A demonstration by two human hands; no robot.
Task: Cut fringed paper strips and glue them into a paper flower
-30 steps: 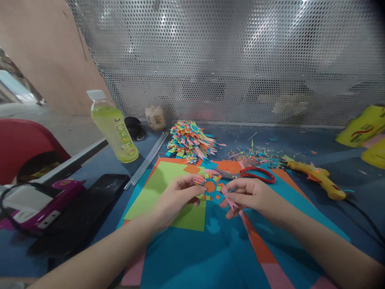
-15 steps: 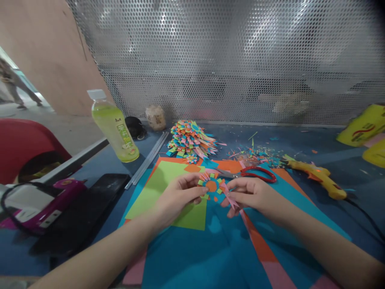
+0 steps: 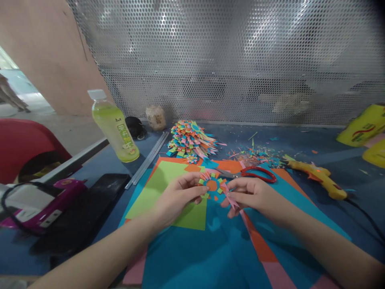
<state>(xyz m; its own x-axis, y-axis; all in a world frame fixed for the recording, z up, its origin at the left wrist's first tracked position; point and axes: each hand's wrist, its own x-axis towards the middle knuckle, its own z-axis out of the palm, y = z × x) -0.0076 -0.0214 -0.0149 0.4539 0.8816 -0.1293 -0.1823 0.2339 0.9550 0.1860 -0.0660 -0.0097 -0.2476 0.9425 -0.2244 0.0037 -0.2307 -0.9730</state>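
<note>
Between my hands is a small paper flower (image 3: pixel 212 185) with an orange centre, a blue ring and a fringe of green, orange and pink tabs. My left hand (image 3: pixel 180 194) pinches its left edge between thumb and fingers. At its right edge, my right hand (image 3: pixel 248 194) is closed on a pink paper strip (image 3: pixel 231 197) with a notched end, which touches the flower's rim. Underneath lie sheets of blue paper (image 3: pixel 192 257) and green paper (image 3: pixel 150 192). Just behind the right hand rest red-handled scissors (image 3: pixel 258 174).
A pile of fringed paper flowers (image 3: pixel 192 138) stands behind, with paper scraps (image 3: pixel 261 154) beside it. A yellow glue gun (image 3: pixel 319 176) lies right, clear glue sticks (image 3: pixel 147 160) left. Also left are a drink bottle (image 3: pixel 116 130), a black phone (image 3: pixel 111 192) and a purple power strip (image 3: pixel 57 204).
My hands and the paper flower stay almost exactly where they were. In the far left background, a walking person has moved further left.
</note>
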